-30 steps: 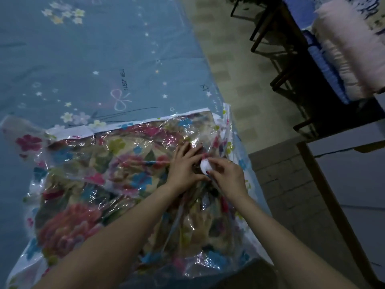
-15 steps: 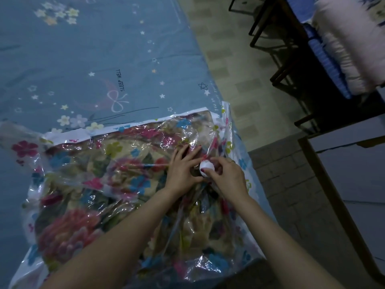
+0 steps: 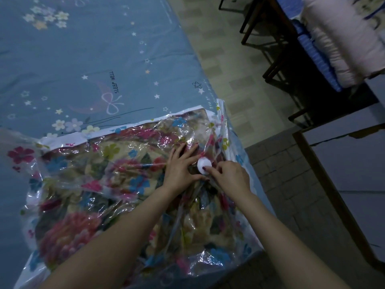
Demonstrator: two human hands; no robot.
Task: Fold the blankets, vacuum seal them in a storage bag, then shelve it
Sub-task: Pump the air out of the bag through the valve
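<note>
I pinched the white valve cap (image 3: 204,165) with my right hand (image 3: 230,177), left hand (image 3: 181,165) flat beside it on the storage bag (image 3: 87,184) (blankets inside). Sealing step; next probably needs the cap off for suction.

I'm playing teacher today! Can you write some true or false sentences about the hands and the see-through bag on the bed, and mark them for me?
1. The clear plastic storage bag holds a flowery folded blanket. True.
2. The right hand pinches the round white valve cap. True.
3. The left hand is up in the air. False: it rests flat on the bag beside the cap.
4. The bag lies on the tiled floor. False: it lies on the blue star-print bedsheet.
5. The sheet reads SLEEP WELL. True.
</note>
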